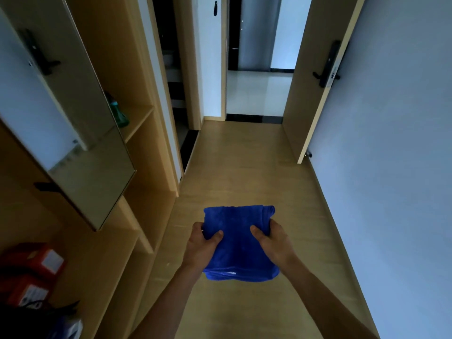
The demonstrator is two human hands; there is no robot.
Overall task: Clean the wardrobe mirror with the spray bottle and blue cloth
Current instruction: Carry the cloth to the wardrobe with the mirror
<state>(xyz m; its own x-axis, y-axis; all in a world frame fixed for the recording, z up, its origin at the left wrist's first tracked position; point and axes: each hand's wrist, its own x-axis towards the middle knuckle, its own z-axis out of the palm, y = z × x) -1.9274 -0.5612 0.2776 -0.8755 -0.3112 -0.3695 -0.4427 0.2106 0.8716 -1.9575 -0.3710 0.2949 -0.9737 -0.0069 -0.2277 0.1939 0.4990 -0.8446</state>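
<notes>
A folded blue cloth (238,241) is held out flat in front of me above the wooden floor. My left hand (201,245) grips its left edge and my right hand (271,238) grips its right edge, thumbs on top. The wardrobe mirror (73,133) hangs on the wooden wardrobe at the left, tilted in this view and reflecting a door handle. A green spray bottle (118,111) stands on a wardrobe shelf just right of the mirror, partly hidden by the mirror's edge.
Open wardrobe shelves (137,148) line the left side. Red boxes (34,272) lie on a low shelf at bottom left. A wooden door (315,77) stands open at the right, against a white wall (391,143). A doorway (256,94) lies ahead.
</notes>
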